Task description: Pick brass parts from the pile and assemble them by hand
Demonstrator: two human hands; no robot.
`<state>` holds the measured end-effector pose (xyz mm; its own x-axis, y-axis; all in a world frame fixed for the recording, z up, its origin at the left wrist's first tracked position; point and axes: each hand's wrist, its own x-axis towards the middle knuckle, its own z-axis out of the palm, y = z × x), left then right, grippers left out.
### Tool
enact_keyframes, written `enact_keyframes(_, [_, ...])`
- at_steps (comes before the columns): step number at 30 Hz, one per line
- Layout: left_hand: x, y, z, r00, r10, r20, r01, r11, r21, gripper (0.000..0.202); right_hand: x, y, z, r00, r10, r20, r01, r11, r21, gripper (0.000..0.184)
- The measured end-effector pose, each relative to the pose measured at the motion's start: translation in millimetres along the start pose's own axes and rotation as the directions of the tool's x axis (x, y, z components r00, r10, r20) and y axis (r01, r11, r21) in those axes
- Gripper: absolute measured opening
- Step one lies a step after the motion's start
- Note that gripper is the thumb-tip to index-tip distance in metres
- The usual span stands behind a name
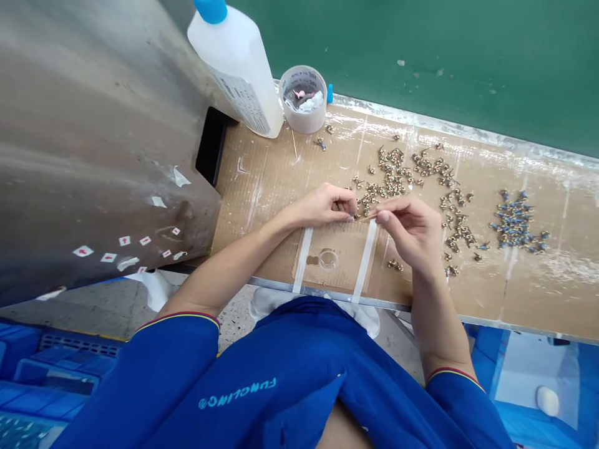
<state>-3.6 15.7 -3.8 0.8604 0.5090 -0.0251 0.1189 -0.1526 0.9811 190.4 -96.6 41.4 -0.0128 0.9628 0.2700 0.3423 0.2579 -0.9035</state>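
Note:
My right hand (409,227) pinches a thin wooden toothpick (367,217), its tip pointing left toward my other hand. My left hand (330,206) is closed in a pinch at the near edge of a loose pile of small brass-coloured metal parts (393,171). What lies between the left fingertips is too small to make out. Further right, a separate group of similar parts with blue pieces (513,221) lies on the cardboard. A small clear round dish (328,259) sits in front of my left hand.
A white bottle with a blue cap (238,68) stands at the back left beside a tape-roll cup (304,118) holding scraps. Another thin wooden stick (294,144) lies by the cup. A metal panel (103,137) borders the left side; a green surface (444,62) lies behind the cardboard-covered bench (276,187).

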Motion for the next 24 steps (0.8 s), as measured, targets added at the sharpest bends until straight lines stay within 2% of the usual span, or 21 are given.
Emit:
enact_keyframes(2, [0,-1,-0.7,1.000,0.012,0.003,-0.012,1.000,-0.005,0.008,1,-6,-2,0.983,-0.030,0.184,0.011,0.994,0.105,0.009])
enact_keyframes(5, [0,-1,-1.9,1.000,0.018,0.005,-0.018,1.000,-0.014,0.010,0,-9,5,0.878,-0.097,0.469,0.031,0.989,0.146,0.013])
enact_keyframes(7, [0,-1,-2.8,1.000,0.010,0.005,-0.010,1.000,-0.020,0.011,-2,-8,12,0.814,-0.099,0.572,0.045,0.993,0.108,0.017])
enact_keyframes(9, [1,0,-3.6,1.000,-0.002,0.006,0.002,1.000,-0.030,0.011,-6,-6,19,0.784,-0.092,0.614,0.074,0.996,0.055,0.022])
enact_keyframes(12, [1,1,-4.3,1.000,-0.013,0.009,0.013,0.999,-0.051,0.011,-12,-4,26,0.772,-0.084,0.630,0.118,0.993,-0.012,0.027])
enact_keyframes(15, [1,1,-4.8,1.000,-0.012,0.013,0.013,0.998,-0.068,0.011,-12,-6,25,0.765,-0.048,0.643,0.108,0.993,-0.055,0.027])
enact_keyframes(17, [1,1,-5.2,1.000,-0.011,0.020,0.013,0.997,-0.075,0.008,-9,-7,18,0.793,-0.019,0.609,0.081,0.994,-0.073,0.030])
enact_keyframes(19, [0,1,-5.4,1.000,-0.014,0.028,0.016,0.996,-0.083,0.007,-4,-4,8,0.868,0.045,0.495,0.030,0.989,-0.142,0.033])
enact_keyframes(21, [0,1,-5.2,0.999,-0.013,0.033,0.016,0.995,-0.096,0.008,1,2,-2,0.937,0.133,0.322,-0.045,0.962,-0.269,0.026])
enact_keyframes(23, [0,1,-4.8,0.999,-0.009,0.033,0.013,0.994,-0.104,0.012,4,10,-8,0.961,0.201,0.189,-0.113,0.911,-0.396,0.020])
enact_keyframes(24, [0,1,-4.9,0.999,-0.009,0.033,0.012,0.994,-0.109,0.013,4,14,-7,0.961,0.226,0.161,-0.133,0.883,-0.450,0.018])
